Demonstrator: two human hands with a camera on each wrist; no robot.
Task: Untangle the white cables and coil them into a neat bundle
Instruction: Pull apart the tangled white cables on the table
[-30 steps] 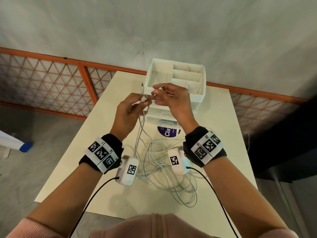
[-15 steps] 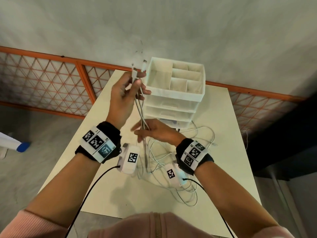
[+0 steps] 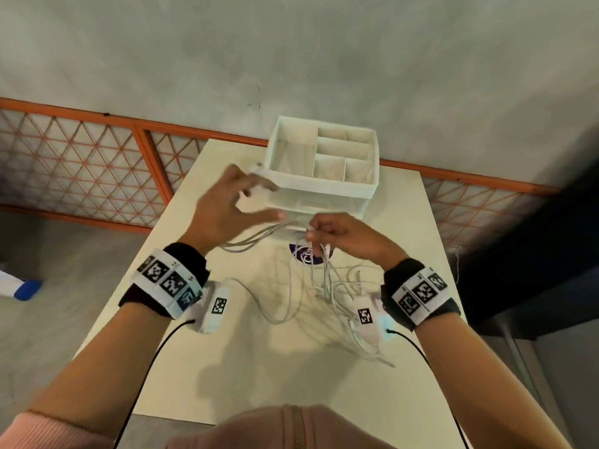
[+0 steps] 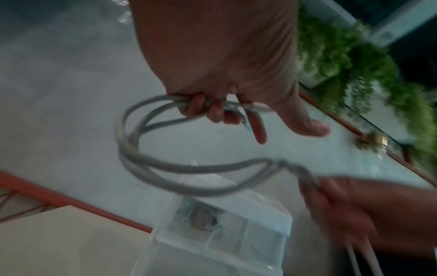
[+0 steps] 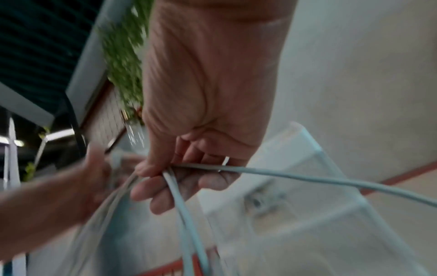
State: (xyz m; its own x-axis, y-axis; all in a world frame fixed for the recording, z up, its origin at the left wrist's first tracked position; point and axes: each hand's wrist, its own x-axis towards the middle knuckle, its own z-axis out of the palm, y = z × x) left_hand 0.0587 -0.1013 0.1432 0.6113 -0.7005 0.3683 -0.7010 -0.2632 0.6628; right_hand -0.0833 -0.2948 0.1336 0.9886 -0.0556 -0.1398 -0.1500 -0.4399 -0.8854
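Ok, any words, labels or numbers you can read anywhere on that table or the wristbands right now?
Purple round label on the cream table, behind the white cables: lettering hidden and blurred, unreadable.
Black-and-white square code markers on the left wristband and right wristband: patterns only, no words.
White compartment organizer: no text visible.

No legible text from my feed. Purple round sticker on worktop carries white lettering, hidden by cables, unreadable. Wristbands show black-and-white square code markers only, no characters.
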